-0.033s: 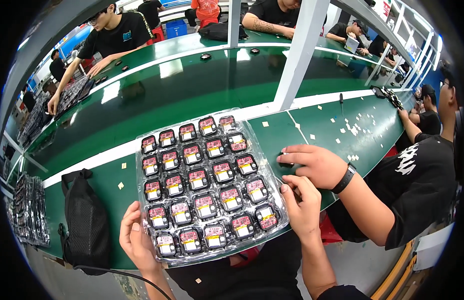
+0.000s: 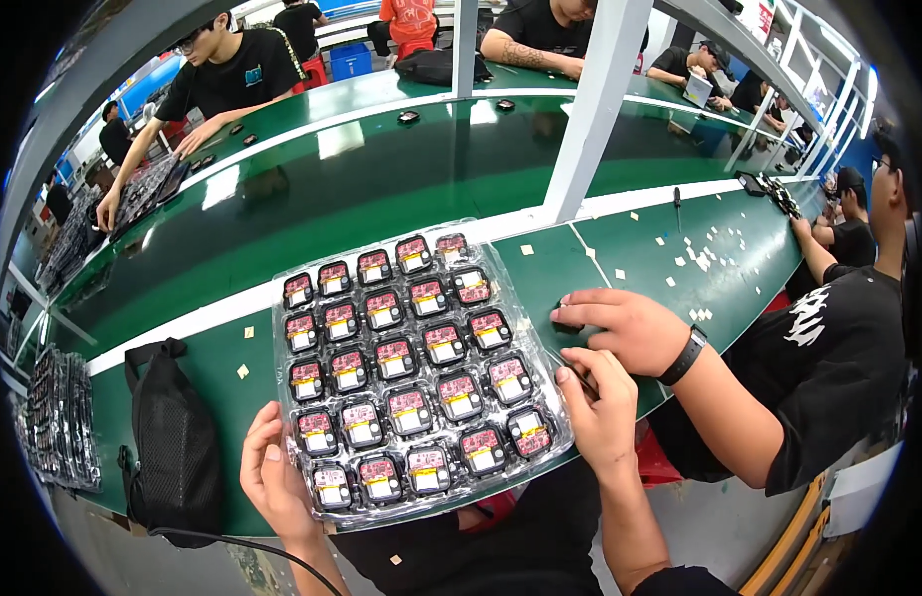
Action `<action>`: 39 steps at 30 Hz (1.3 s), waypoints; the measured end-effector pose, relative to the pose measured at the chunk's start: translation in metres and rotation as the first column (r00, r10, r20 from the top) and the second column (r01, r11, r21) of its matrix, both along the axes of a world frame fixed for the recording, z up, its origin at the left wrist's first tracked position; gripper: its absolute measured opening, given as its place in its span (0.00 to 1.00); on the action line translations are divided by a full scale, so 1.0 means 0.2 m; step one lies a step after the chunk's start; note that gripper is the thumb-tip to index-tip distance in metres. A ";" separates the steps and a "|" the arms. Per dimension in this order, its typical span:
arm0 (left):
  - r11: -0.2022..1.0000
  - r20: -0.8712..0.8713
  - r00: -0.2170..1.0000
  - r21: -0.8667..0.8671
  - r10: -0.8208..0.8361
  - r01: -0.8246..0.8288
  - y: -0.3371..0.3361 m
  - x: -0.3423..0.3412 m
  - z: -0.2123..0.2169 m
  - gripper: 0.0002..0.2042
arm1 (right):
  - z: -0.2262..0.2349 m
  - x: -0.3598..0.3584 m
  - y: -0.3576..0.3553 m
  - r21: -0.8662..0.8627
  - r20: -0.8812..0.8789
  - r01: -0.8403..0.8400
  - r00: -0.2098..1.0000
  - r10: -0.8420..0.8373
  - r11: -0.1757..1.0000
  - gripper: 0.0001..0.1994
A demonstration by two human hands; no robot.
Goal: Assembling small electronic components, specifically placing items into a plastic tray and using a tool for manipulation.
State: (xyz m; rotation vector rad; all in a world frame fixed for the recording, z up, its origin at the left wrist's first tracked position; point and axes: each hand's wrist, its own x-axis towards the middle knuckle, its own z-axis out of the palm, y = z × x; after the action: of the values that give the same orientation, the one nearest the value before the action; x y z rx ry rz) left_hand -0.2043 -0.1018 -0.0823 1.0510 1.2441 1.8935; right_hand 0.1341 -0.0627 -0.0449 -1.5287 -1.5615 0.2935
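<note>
A clear plastic blister tray tilts in front of me over the near edge of the green bench. Rows of small black square-cased modules with red circuit boards, white labels and yellow strips sit in its pockets. My left hand grips the tray's lower left side, thumb up along the edge. On its right edge, my right hand is closed, thumb against the rim and fingers bent; something dark shows between them. A co-worker's hand with a black wristband rests just beyond it, with a small dark thing under the fingertips.
A black mesh bag lies left on the bench, beside stacked trays. Small pale squares and a screwdriver are scattered to the right. A white post rises behind the tray. Several people work around the dark green conveyor.
</note>
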 end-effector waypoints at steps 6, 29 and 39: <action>0.997 -0.327 0.942 0.040 0.069 -0.059 -0.12 0.02 0.07 0.22 | 0.04 0.02 0.05 0.024 0.191 0.068 0.979 -0.072 0.997 0.18; 0.862 -0.035 0.863 0.041 -0.504 0.505 -0.38 0.50 0.34 0.25 | 0.21 -0.02 -0.25 0.117 -0.237 -0.347 0.900 0.365 0.931 0.30; 0.754 0.351 0.699 0.035 -0.623 0.656 -0.31 0.58 0.26 0.30 | 0.21 -0.18 -0.40 0.219 -0.168 -0.563 0.783 0.599 0.797 0.37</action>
State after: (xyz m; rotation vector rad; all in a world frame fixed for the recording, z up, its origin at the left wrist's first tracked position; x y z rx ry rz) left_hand -0.0886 -0.1646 -0.0296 0.8940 0.6266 1.3658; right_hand 0.0989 -0.1420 -0.0032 -0.8135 -1.7898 0.6568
